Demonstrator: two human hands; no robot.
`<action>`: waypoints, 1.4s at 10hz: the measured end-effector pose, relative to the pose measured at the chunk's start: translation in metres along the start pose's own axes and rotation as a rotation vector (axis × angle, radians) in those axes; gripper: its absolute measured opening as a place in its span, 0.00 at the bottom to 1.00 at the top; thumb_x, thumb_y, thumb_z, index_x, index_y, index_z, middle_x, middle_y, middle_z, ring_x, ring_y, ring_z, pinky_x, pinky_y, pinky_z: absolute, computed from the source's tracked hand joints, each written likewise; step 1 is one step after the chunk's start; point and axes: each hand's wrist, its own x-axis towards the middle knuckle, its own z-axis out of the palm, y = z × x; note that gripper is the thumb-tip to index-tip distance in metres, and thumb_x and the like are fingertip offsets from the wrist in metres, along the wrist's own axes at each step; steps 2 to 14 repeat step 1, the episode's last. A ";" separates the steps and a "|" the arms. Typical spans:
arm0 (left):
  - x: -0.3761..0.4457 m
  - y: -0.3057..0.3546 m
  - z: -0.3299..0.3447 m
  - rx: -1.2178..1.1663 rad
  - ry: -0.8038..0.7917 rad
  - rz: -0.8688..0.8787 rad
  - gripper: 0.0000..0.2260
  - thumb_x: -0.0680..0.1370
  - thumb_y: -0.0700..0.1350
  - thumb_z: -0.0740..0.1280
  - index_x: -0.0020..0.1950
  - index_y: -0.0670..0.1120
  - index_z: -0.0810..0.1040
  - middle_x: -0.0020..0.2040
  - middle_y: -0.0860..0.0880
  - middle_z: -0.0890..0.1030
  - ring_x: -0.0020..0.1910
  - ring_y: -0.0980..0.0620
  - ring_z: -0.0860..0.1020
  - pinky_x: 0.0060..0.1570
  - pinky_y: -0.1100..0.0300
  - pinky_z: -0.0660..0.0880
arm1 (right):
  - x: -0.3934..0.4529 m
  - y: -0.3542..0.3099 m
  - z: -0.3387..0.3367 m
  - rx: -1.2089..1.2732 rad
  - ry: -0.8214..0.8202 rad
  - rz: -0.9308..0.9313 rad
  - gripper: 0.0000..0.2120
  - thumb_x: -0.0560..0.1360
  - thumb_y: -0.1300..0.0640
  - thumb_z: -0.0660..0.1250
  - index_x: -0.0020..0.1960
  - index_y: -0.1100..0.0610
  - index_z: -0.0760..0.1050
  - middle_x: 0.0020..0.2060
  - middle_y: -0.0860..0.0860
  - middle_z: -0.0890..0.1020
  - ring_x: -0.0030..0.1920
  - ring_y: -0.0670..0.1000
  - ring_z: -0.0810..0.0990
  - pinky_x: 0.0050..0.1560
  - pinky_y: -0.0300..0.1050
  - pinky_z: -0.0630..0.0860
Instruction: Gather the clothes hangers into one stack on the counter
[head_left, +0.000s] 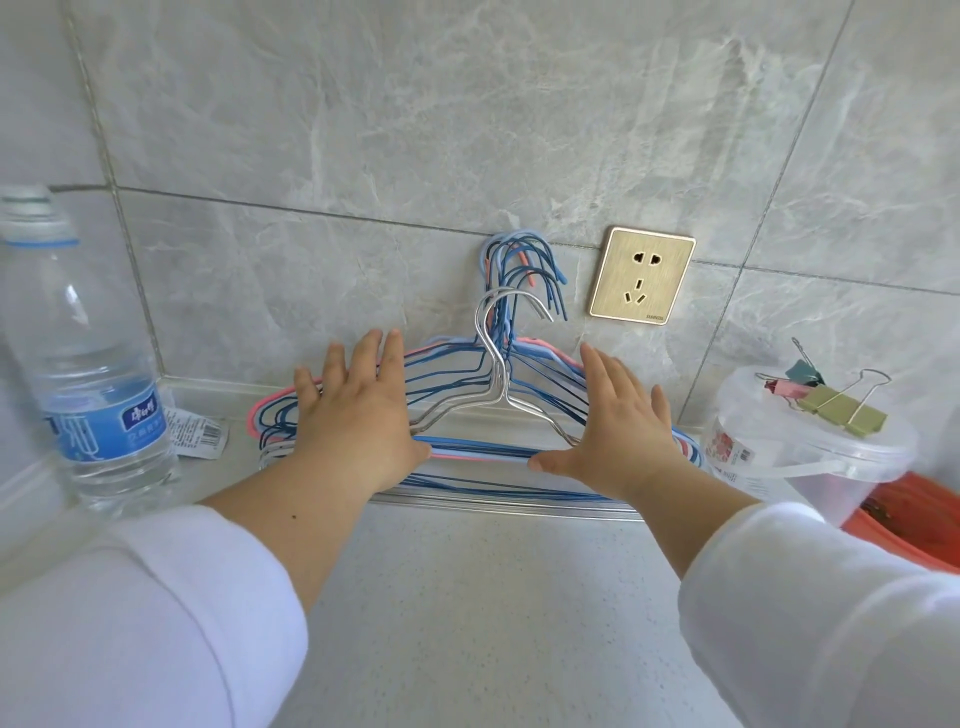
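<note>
A stack of several wire hangers (483, 457), blue, pink and pale, leans at the back of the counter (467, 597) with the hooks (524, 270) up against the tiled wall. A silver metal hanger (493, 358) lies on top of the stack. My left hand (358, 410) rests flat on the left shoulders of the stack, fingers spread. My right hand (618, 421) lies flat on the right shoulders, thumb touching the bottom bars. Neither hand grips a hanger.
A clear water bottle (83, 364) stands at the left with a torn label (197, 431) beside it. A gold wall socket (641, 275) sits right of the hooks. A lidded plastic tub (800, 457) with binder clips (836, 410) stands at the right, over an orange basin (904, 525).
</note>
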 end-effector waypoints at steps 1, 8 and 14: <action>-0.004 0.001 -0.004 0.019 0.003 0.009 0.52 0.68 0.63 0.68 0.76 0.51 0.33 0.79 0.52 0.38 0.78 0.43 0.41 0.74 0.40 0.43 | -0.005 0.000 -0.003 -0.031 0.010 -0.009 0.59 0.62 0.32 0.71 0.77 0.48 0.36 0.78 0.46 0.47 0.78 0.50 0.43 0.76 0.61 0.42; -0.004 0.001 -0.004 0.019 0.003 0.009 0.52 0.68 0.63 0.68 0.76 0.51 0.33 0.79 0.52 0.38 0.78 0.43 0.41 0.74 0.40 0.43 | -0.005 0.000 -0.003 -0.031 0.010 -0.009 0.59 0.62 0.32 0.71 0.77 0.48 0.36 0.78 0.46 0.47 0.78 0.50 0.43 0.76 0.61 0.42; -0.004 0.001 -0.004 0.019 0.003 0.009 0.52 0.68 0.63 0.68 0.76 0.51 0.33 0.79 0.52 0.38 0.78 0.43 0.41 0.74 0.40 0.43 | -0.005 0.000 -0.003 -0.031 0.010 -0.009 0.59 0.62 0.32 0.71 0.77 0.48 0.36 0.78 0.46 0.47 0.78 0.50 0.43 0.76 0.61 0.42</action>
